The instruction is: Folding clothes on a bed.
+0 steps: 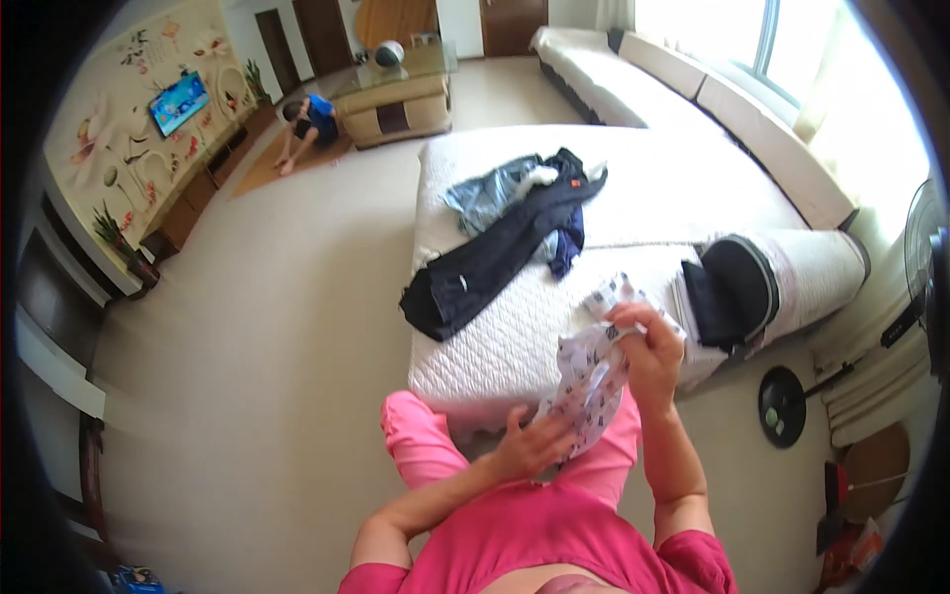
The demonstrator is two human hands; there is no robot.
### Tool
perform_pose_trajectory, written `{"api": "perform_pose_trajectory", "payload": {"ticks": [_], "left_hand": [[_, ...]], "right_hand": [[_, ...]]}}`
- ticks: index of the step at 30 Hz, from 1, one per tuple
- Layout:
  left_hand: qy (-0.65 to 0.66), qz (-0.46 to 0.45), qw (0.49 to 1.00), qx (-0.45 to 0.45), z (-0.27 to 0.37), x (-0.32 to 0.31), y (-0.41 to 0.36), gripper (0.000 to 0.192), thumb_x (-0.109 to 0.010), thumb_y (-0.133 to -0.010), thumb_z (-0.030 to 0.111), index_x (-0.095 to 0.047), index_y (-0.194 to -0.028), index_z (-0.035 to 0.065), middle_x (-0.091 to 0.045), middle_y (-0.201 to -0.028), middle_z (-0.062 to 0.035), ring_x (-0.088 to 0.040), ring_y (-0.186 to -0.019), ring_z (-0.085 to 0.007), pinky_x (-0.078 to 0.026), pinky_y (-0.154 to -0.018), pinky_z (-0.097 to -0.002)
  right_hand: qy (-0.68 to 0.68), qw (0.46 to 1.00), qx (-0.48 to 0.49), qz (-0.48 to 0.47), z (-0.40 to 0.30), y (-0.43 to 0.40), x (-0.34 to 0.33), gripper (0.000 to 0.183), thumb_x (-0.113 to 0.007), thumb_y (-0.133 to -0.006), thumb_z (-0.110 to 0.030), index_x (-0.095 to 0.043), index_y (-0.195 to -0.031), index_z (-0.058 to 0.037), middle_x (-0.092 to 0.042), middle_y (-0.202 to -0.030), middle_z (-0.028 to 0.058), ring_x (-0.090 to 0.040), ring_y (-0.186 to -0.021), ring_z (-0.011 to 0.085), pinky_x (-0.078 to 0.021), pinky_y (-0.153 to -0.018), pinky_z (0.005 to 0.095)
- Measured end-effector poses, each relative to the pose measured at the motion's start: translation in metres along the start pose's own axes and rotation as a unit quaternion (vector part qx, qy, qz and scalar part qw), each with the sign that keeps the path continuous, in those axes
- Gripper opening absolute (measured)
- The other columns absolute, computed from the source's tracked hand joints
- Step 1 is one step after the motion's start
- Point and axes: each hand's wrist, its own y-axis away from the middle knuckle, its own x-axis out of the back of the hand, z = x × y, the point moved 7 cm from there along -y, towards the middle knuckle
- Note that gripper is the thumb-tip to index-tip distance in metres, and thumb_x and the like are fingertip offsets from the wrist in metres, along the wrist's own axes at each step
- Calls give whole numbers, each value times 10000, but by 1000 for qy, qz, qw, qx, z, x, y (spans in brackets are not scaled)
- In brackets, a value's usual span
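My right hand (653, 353) pinches the upper edge of a white garment (590, 371) with a small dark print, which hangs over my lap. Flat against its lower part lies my left hand (531, 445), thumb apart from the fingers. Just behind the right hand, similar printed cloth (616, 289) lies on the quilted white cover (482, 364); I cannot tell whether it is a separate piece. Further off, black trousers (482, 275) stretch across the cover. Beside them are a crumpled grey-blue garment (490, 197) and a navy one (570, 245).
A folded black cloth (705, 304) tops a stack beside a bolster-like armrest (813, 278). At right stands a fan (924, 260) with a round black base (781, 407). A person (312, 126) sits on a mat (260, 167) near a glass-topped table (404, 96).
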Motion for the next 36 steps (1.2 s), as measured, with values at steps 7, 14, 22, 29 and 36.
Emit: {"api": "perform_pose_trajectory", "payload": {"ticks": [7, 14, 22, 29, 36], "left_hand": [[-33, -85, 993, 75, -34, -5, 19, 338, -562, -796, 185, -535, -1121, 97, -593, -1004, -92, -579, -902, -271, -360, -770, -499], [128, -51, 969, 206, -122, 103, 21, 62, -641, -723, 90, -638, -772, 52, -617, -703, -92, -596, -690, -255, -432, -627, -339], [157, -17, 962, 223, -132, 197, -10, 83, -689, -728, 88, -644, -783, 45, -585, -678, -72, -521, -623, -226, -410, -589, -325], [252, 3, 924, 289, -145, 206, -5, 88, -708, -739, 64, -641, -779, 21, -515, -623, -21, -457, -553, -89, -353, -492, -242], [257, 5, 943, 213, -131, 218, -21, 104, -719, -728, 71, -636, -757, 15, -525, -610, -21, -454, -541, -88, -348, -490, -240]], "right_hand": [[47, 993, 92, -57, -17, -2, -5, 253, -411, -706, 155, -580, -846, 29, -614, -876, 125, -594, -783, 182, -454, -689, 254], [383, 891, 84, -228, 7, -12, 19, 275, -444, -710, 103, -598, -869, -59, -608, -973, 92, -606, -788, 325, -488, -665, 380], [175, 878, 22, -445, 7, 26, -14, 412, -433, -699, 145, -608, -1004, -71, -519, -1110, 139, -571, -924, 321, -476, -752, 363], [95, 829, -39, -550, 21, 64, -28, 402, -467, -722, 105, -587, -1074, -46, -516, -1038, 148, -559, -920, 313, -452, -788, 355], [110, 779, -103, -609, 50, 83, -19, 365, -441, -763, 46, -541, -1105, -32, -545, -1002, 156, -542, -942, 298, -433, -791, 359]]}}
